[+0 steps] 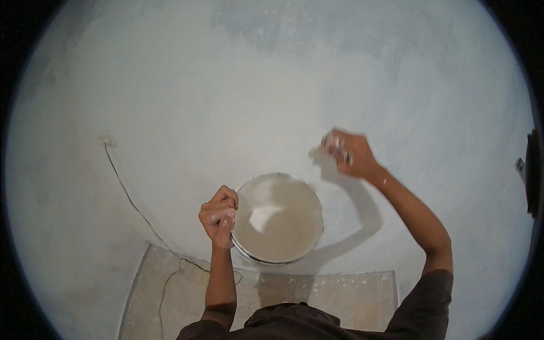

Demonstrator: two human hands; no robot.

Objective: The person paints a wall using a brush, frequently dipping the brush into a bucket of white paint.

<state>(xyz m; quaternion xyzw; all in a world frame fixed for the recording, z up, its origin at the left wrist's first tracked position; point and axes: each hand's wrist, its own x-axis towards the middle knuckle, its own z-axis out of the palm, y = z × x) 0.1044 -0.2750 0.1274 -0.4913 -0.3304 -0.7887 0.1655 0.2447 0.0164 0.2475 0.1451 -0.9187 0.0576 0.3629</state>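
Observation:
My left hand (219, 216) grips the left rim of a round white bucket (278, 261). Pale off-white paint (289, 238) seems to fill part of it, with a bright patch on its surface. Up and to the right, my right hand (350, 154) is closed around a small painting tool (315, 151), apparently a brush. Motion blur and the fingers hide most of the tool. Its pale end points left, close to the wall (263, 106), though contact cannot be told. White smears mark both hands.
Greyer patches (297, 25) show high on the wall. A thin cable (132, 203) runs from a wall outlet hole (107, 141) down to the paint-spotted tiled floor (340, 293). At the far right edge is a dark object (532, 174).

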